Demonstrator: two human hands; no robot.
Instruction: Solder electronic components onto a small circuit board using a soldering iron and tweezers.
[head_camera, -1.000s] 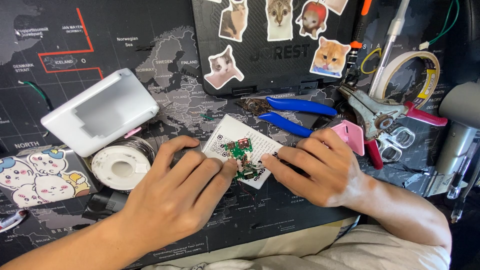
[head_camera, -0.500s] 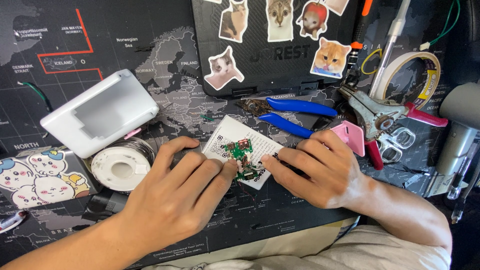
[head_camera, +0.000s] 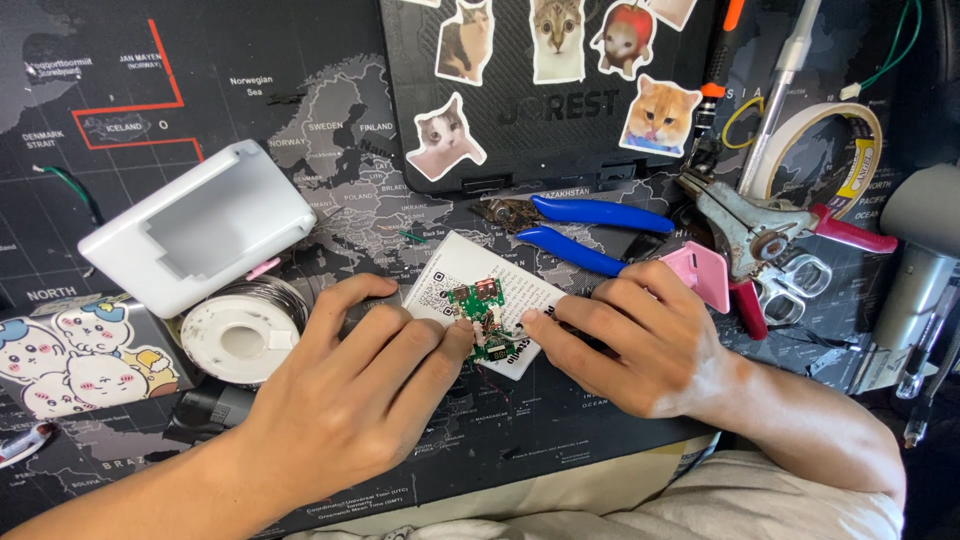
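A small green circuit board (head_camera: 482, 312) with red parts lies on a white card (head_camera: 500, 290) on the dark map-printed mat. My left hand (head_camera: 345, 400) rests flat, its fingertips touching the board's left edge. From the right, my right hand (head_camera: 635, 335) presses fingertips onto the card just beside the board. Neither hand grips anything; both lie with fingers stretched toward the board.
A white plastic housing (head_camera: 200, 225) and a solder spool (head_camera: 240, 335) sit at left. Blue-handled pliers (head_camera: 590, 230), a pink tag (head_camera: 700, 272), red-handled strippers (head_camera: 780, 235), a tape roll (head_camera: 830, 150) and a grey tool (head_camera: 920, 250) crowd the right. A stickered black case (head_camera: 550, 90) stands behind.
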